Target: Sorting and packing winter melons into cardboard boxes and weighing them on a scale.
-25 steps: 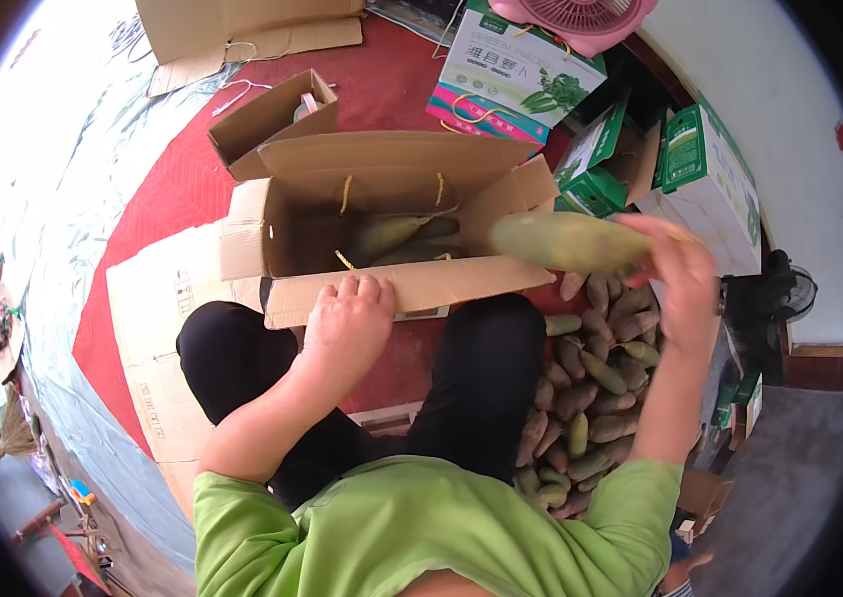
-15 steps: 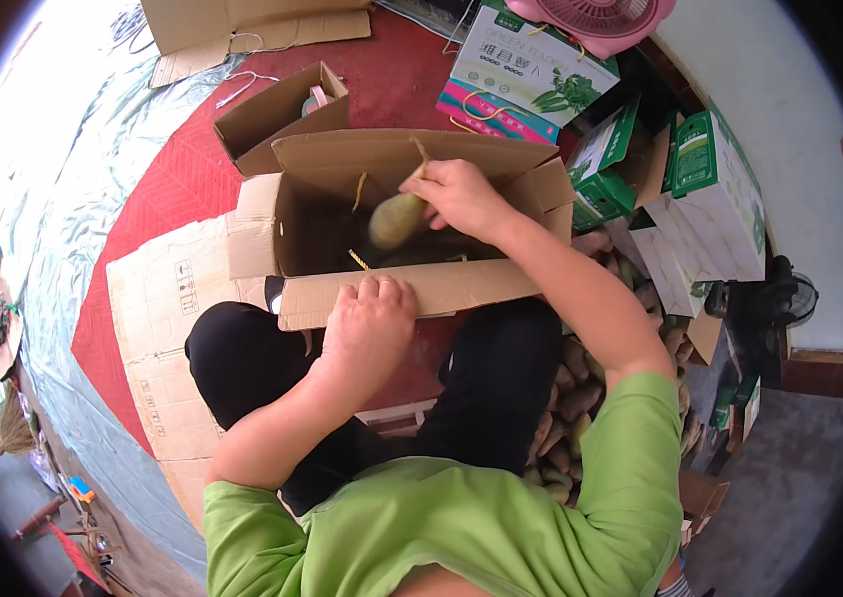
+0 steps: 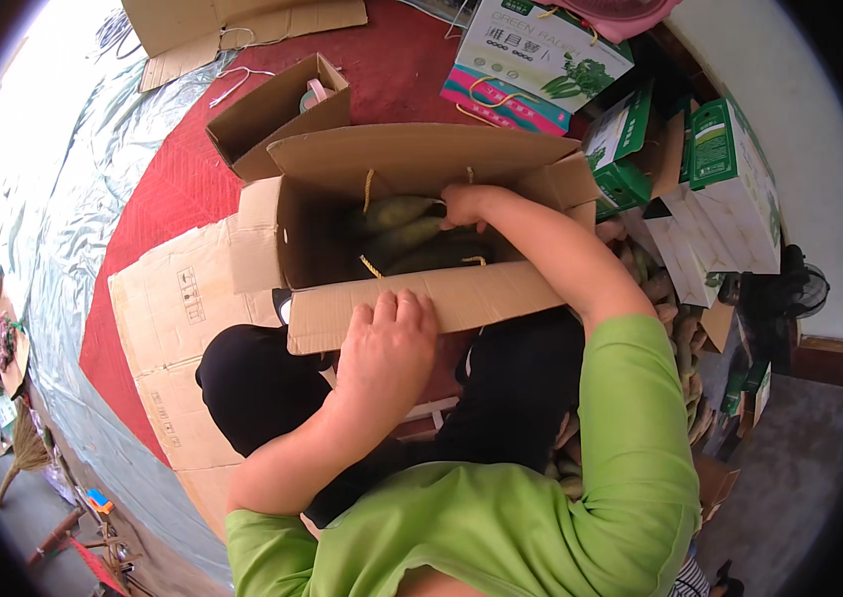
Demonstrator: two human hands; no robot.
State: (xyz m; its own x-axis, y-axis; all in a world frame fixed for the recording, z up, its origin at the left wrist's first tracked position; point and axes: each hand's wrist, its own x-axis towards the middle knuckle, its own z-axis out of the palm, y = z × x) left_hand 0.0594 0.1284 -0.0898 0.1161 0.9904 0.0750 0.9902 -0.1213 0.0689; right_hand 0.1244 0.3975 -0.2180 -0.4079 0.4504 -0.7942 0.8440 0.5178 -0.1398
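Note:
A long cardboard box (image 3: pixel 372 149) stands before me with its flaps spread. Several green radishes (image 3: pixel 404 239) lie inside, dim in the shadow. My right hand (image 3: pixel 466 206) reaches in over the right end, its fingers closed round the narrow end of the topmost radish (image 3: pixel 392 211). The box's near flap (image 3: pixel 481 298) is folded out toward me, and my left hand (image 3: pixel 389 343) grips its edge with the fingers over the top; the thumb is hidden. Yellow cord handles (image 3: pixel 369 189) hang inside the box walls.
A smaller cardboard box (image 3: pixel 282 114) with a tape roll (image 3: pixel 314 95) stands behind on the red carpet (image 3: pixel 158 239). Printed green-and-white cartons (image 3: pixel 730 189) crowd the right. A heap of radishes (image 3: pixel 685 368) lies beside my right leg. Flattened cardboard (image 3: pixel 168 318) covers the left.
My right hand has lowered the radish from above the box in among the others inside. My left hand stays on the near flap. The view has shifted slightly.

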